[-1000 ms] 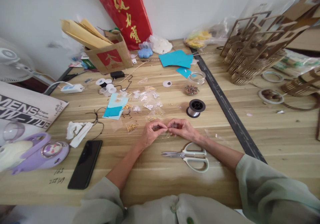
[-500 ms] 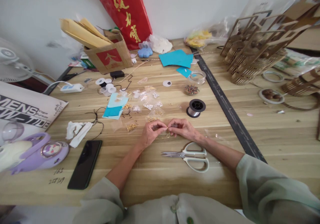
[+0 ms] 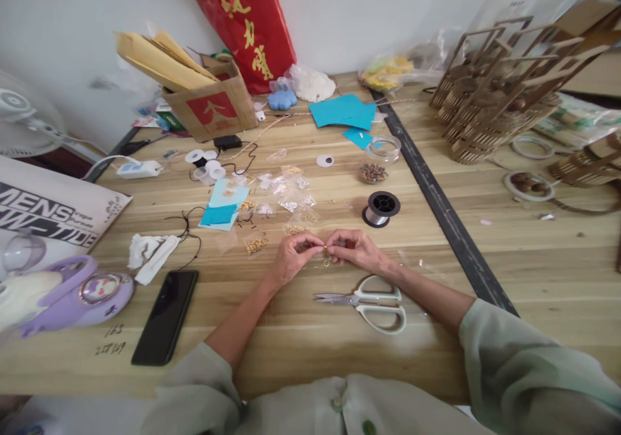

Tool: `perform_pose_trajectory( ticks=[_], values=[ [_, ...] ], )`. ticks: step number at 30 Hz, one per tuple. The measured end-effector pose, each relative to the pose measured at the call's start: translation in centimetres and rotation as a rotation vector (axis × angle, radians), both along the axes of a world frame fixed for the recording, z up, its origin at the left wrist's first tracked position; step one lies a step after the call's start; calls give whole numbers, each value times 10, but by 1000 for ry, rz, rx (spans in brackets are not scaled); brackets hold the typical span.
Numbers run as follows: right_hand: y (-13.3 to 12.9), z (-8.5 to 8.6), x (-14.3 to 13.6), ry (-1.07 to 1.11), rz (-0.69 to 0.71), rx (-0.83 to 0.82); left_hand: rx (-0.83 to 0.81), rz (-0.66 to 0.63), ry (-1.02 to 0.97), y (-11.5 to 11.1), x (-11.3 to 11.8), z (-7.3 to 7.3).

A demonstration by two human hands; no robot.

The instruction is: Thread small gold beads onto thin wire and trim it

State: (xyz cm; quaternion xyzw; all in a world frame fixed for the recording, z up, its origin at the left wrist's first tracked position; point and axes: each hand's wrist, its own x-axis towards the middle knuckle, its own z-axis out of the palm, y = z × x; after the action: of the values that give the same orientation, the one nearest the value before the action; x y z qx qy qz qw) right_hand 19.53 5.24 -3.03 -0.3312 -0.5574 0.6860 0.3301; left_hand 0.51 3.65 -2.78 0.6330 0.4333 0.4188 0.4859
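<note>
My left hand [image 3: 294,257] and my right hand [image 3: 356,250] meet fingertip to fingertip over the table. Between the pinched fingers shows a tiny gold bead [image 3: 325,247], touched from both sides. Just below hangs or lies a thin gold chain with a ring [image 3: 326,263]; its link to the bead is too small to make out. White-handled scissors [image 3: 371,302] lie nearer my body, blades to the left. Beyond my left hand are small bags of gold beads [image 3: 255,246] and bags of silvery pieces [image 3: 291,203]. A spool of clear line [image 3: 381,210] stands past my right hand.
A black phone [image 3: 165,318] and purple bottle [image 3: 72,296] lie at left. Blue cards [image 3: 342,112], a jar of mixed beads [image 3: 373,173] and a cardboard box [image 3: 213,105] are farther back. Wooden baskets [image 3: 485,111] stand at right beyond a black strip [image 3: 436,202].
My hands keep nearly the same place and pinch. The gold bead between the fingertips shows more clearly now. Other things on the table have not moved.
</note>
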Motion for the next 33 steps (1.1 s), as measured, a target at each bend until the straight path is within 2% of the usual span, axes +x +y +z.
perform_pose_trajectory(
  ticks=[8,18,22,28,33],
  values=[
    [0,1,-1,0,17,-9,-25,5,2,-1,1,0],
    [-2,-1,0,-44,-7,63,-24,9,31,-1,0,1],
    [-4,0,0,-61,-15,78,18,22,63,-2,1,2],
    [-5,4,0,-160,-60,233,149,41,151,-3,2,0],
    [-5,2,0,-189,-50,268,252,60,196,-4,3,1]
  ],
)
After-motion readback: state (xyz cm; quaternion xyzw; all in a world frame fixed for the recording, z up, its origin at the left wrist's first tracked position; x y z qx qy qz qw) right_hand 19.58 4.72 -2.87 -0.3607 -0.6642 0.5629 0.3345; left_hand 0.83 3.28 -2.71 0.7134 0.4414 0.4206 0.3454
